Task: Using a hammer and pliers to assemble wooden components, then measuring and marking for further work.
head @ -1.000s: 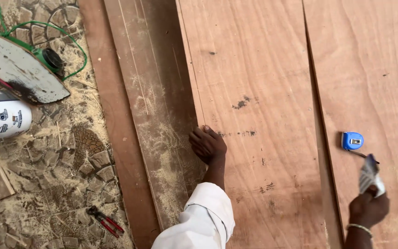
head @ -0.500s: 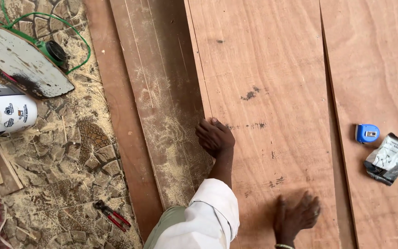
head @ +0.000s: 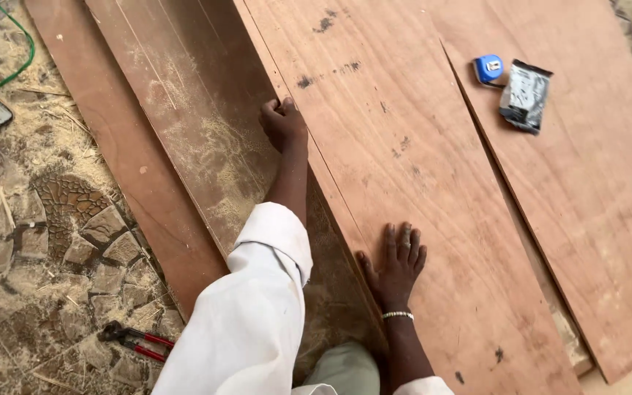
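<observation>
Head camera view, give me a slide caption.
Left hand grips plywood sheet edge; right hand presses flat on it.

left hand [head: 284, 124] perhaps gripping plywood sheet [head: 404, 168] edge

Plywood sheets, reddish: two, the nearer sheet [head: 404, 168] taken as landmark, the second [head: 594, 205] to its right. Dusty darker boards [head: 184, 124]: two, left of it. Blue tape measure [head: 488, 69]: one, upper right. Grey packet [head: 524, 95]: one, beside the tape. Red-handled pliers [head: 132, 341]: one, far lower left. Hands: two, left hand [head: 284, 124] at its left edge, right hand [head: 396, 267] flat upon it.
</observation>
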